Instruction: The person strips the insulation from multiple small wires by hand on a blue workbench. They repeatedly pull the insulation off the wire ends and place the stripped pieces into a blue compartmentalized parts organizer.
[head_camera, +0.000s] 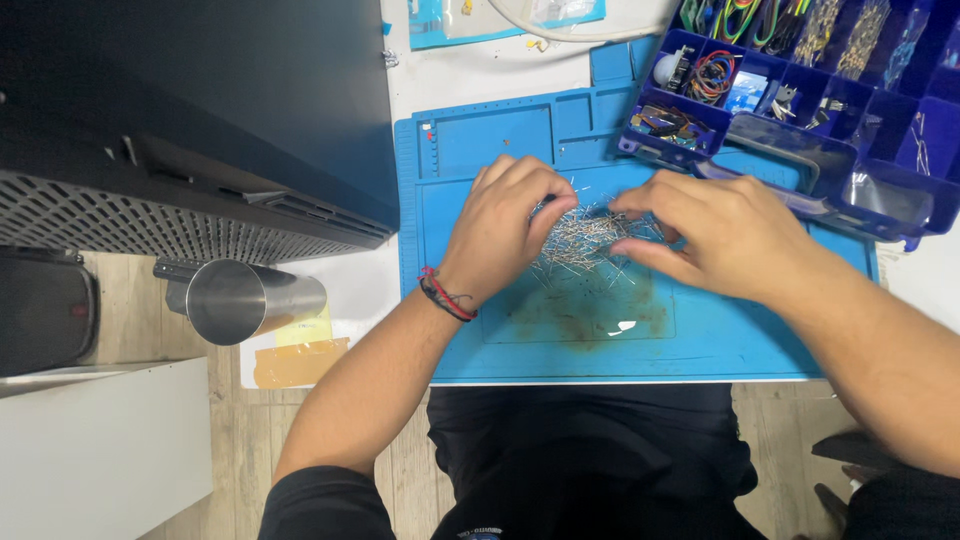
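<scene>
Both hands work at centre frame over a blue mat (620, 340): the left hand (505, 230) and right hand (720, 232) each curl their fingers, pinching at a loose pile of thin metal pins (588, 238) lying between them. A blue compartment organiser (880, 190) sits upper right, a steel cup (250, 298) at left.

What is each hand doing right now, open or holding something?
Left hand: fingers curled, pinching into the pile of thin metal wires on the blue mat.
Right hand: fingers bent on the same pile; firm grip cannot be told.
</scene>
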